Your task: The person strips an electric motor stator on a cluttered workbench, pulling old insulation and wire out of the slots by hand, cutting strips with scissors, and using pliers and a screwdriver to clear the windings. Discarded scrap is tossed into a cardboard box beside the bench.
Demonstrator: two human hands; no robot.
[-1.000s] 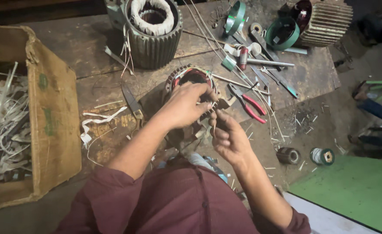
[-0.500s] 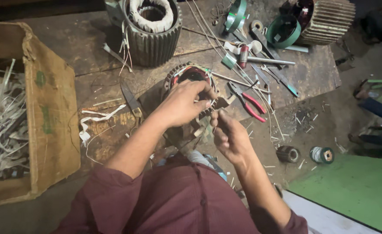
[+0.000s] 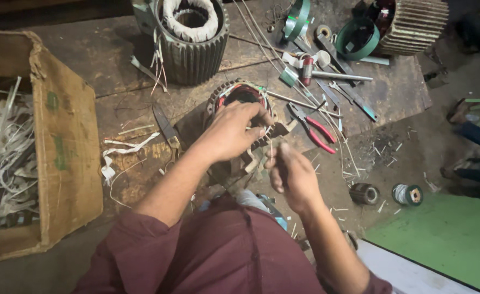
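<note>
The left hand point(image 3: 230, 132) curls its fingers over the rim of a small motor stator point(image 3: 240, 100), gripping it where it sits mid-bench. Just beside it, the right hand point(image 3: 291, 175) is clenched around something too small to tell. Red-handled pliers point(image 3: 313, 128) lie near, scissors point(image 3: 167, 130) opposite.

A small motor stator point(image 3: 240, 100) stands on the table point(image 3: 115, 60), directly before the person. The left hand point(image 3: 231, 130) rests on its near rim; the right hand point(image 3: 291, 177) hovers just beside it, nearer the person. Behind it stands a larger stator point(image 3: 193, 41). Pliers point(image 3: 313, 128) lie to its right, scissors point(image 3: 166, 130) to its left. A cardboard box point(image 3: 60, 136) sits at the far left, scraps point(image 3: 3, 158) inside. Two spools point(image 3: 386, 194) lie on the floor point(image 3: 414, 152), right.
</note>
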